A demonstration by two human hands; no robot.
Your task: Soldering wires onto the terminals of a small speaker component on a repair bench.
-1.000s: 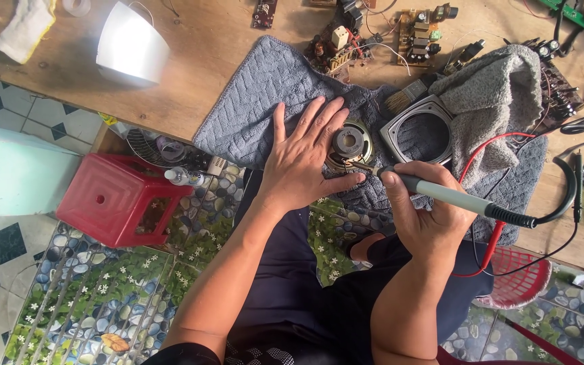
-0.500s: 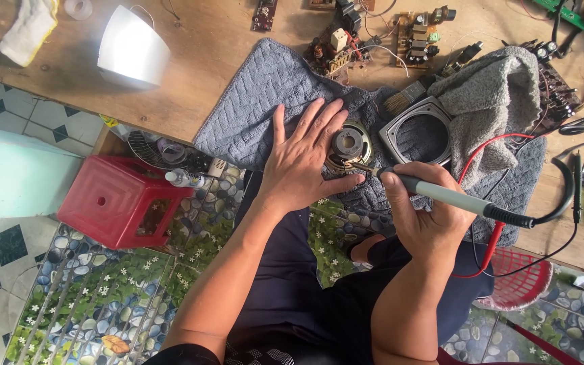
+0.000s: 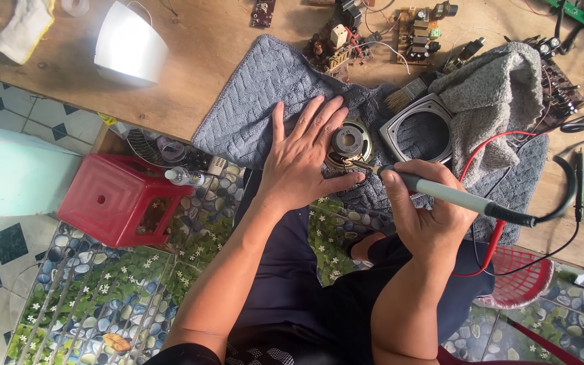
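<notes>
Right hand [image 3: 420,203] has its grip closed around the grey handle of the soldering iron [image 3: 441,192], and I see the thin tip pointing at the edge of the small round speaker [image 3: 347,143]. My left hand [image 3: 302,159] lies flat with the fingers spread, holding nothing; its palm presses the blue-grey towel [image 3: 251,108] and the thumb rests just beside the speaker to keep it steady. The speaker sits on the towel near the front edge of the wooden surface [image 3: 197,61], with a square grey speaker frame [image 3: 417,128] just to its right. I judge the main danger is the hot tip: the thumb is very near, so a small slip could burn it or scorch the towel. The black cord [image 3: 562,196] curves over the surface and could pull the iron sideways if it catches. The red wire [image 3: 491,145] also lies close below my wrist.
</notes>
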